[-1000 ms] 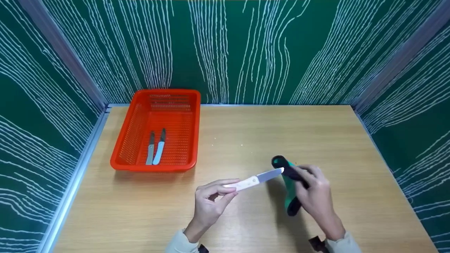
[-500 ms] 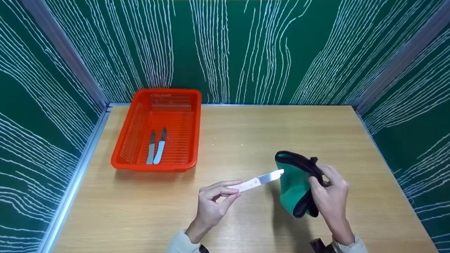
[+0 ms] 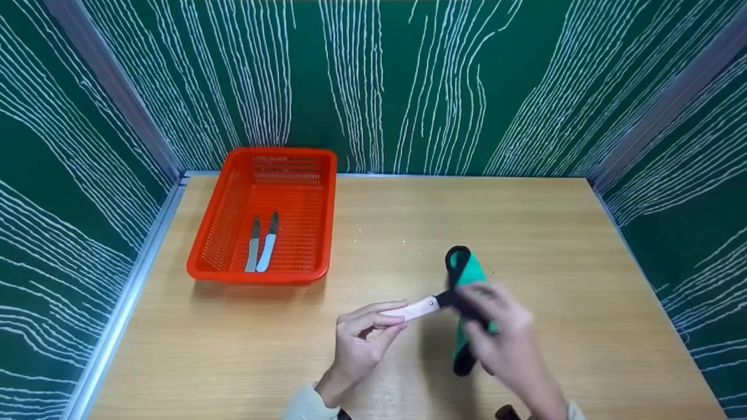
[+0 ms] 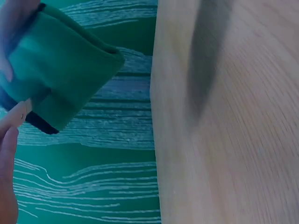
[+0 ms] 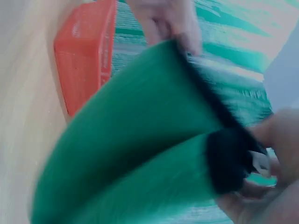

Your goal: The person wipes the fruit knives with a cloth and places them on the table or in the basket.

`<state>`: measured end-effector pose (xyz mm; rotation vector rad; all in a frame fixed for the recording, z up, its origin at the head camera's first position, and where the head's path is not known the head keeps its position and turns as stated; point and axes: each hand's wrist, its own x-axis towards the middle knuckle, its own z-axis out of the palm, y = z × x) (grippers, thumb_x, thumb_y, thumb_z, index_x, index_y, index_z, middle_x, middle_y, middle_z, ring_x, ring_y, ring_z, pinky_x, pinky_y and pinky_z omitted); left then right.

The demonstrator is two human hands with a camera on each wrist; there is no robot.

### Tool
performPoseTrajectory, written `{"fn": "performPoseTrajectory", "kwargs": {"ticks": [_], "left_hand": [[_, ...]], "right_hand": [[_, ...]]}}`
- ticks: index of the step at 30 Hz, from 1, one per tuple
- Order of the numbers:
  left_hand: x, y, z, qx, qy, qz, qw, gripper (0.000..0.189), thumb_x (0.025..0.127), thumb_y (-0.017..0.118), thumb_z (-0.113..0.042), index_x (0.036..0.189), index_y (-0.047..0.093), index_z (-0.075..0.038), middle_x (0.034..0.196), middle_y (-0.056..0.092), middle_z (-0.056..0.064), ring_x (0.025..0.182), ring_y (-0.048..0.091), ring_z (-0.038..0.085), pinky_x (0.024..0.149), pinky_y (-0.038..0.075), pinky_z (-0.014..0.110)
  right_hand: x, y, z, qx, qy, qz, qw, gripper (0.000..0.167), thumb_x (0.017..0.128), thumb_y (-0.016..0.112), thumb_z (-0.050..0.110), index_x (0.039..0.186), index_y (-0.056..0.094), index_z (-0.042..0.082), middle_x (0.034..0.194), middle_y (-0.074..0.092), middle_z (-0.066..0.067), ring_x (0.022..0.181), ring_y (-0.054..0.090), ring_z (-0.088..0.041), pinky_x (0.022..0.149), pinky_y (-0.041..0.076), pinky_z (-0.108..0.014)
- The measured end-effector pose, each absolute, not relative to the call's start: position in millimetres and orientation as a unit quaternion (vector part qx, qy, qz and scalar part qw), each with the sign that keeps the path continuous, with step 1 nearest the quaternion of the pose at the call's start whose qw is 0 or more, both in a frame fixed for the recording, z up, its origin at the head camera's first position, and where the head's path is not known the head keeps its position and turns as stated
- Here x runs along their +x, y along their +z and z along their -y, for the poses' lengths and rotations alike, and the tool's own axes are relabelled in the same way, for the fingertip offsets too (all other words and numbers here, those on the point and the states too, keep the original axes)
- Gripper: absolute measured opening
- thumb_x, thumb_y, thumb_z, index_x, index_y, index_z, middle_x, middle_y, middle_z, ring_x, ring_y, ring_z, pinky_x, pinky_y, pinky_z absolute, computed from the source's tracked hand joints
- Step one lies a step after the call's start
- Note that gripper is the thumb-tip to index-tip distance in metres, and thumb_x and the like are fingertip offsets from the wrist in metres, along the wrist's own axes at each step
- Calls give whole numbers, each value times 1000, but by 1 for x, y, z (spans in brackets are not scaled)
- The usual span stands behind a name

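Note:
My left hand (image 3: 363, 344) holds a small knife (image 3: 411, 310) by its pale handle, fingertips and thumb pinching it, above the table. The blade points right; near the handle it looks dark, and its tip is hidden behind the cloth. My right hand (image 3: 503, 333), blurred, grips a folded green cloth (image 3: 473, 269) with black edging. The cloth overlaps the blade in the head view. In the left wrist view the dark blade (image 4: 42, 96) lies against the green face of the cloth (image 4: 70, 60). The right wrist view shows my fingers pinching the cloth's black edge (image 5: 226, 161).
A red perforated basket (image 3: 262, 276) stands at the back left of the wooden table (image 3: 385, 216). Inside it lie a grey-handled knife (image 3: 252, 255) and a light-blue-handled knife (image 3: 266, 253), side by side. A few tiny white specks dot the table. Green patterned walls enclose the back and sides.
My right hand with the cloth first swung right, off the blade tip, then back left over the blade. My left hand has shifted slightly right with the knife.

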<state>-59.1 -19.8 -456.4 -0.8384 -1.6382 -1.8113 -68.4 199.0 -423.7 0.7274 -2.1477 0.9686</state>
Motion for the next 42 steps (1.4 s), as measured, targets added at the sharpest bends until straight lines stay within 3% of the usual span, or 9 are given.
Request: {"fn": "performPoseTrajectory", "kwargs": {"ticks": [4, 11, 20, 30, 33, 42], "left_hand": [[-57, -453, 17, -322, -682, 592, 284, 23, 67, 69, 25, 86, 69, 11, 93, 66, 30, 86, 68, 37, 70, 58, 38], [-58, -457, 18, -312, -693, 586, 280, 23, 67, 68, 26, 85, 69, 12, 92, 66, 30, 84, 68, 36, 67, 59, 37], [-63, -481, 19, -304, -710, 580, 261, 26, 67, 69, 26, 87, 70, 9, 94, 67, 27, 85, 68, 36, 62, 59, 34], [-56, -457, 24, -288, -717, 586, 244, 20, 69, 68, 25, 85, 68, 12, 92, 67, 28, 79, 68, 36, 58, 59, 29], [-57, -464, 26, -287, -717, 586, 245, 20, 70, 68, 24, 85, 68, 11, 93, 67, 28, 80, 69, 33, 57, 59, 29], [-56, -461, 33, -280, -705, 601, 251, 21, 70, 67, 24, 86, 68, 11, 94, 67, 27, 81, 68, 30, 58, 59, 31]], "right_hand": [[-66, -434, -186, 330, 308, 832, 323, 39, 66, 62, -5, 104, 72, 0, 106, 62, -11, 87, 57, -21, 69, 49, -20], [-68, -437, -184, 329, 261, 837, 350, 37, 67, 56, -4, 98, 75, 4, 98, 64, -7, 77, 51, -20, 55, 42, -24], [-67, -439, -193, 328, 231, 852, 336, 41, 63, 57, -6, 98, 75, 5, 98, 63, -8, 80, 51, -23, 50, 48, -31], [-79, -448, -216, 291, 252, 869, 312, 48, 55, 61, -19, 96, 74, 1, 96, 64, -12, 81, 51, -23, 52, 51, -31], [-87, -454, -225, 275, 266, 866, 322, 46, 52, 63, -22, 91, 74, -1, 95, 64, -13, 79, 53, -23, 51, 49, -30], [-97, -468, -250, 174, 361, 862, 311, 35, 67, 56, -17, 89, 76, 2, 87, 64, -8, 64, 53, -17, 46, 39, -12]]}}
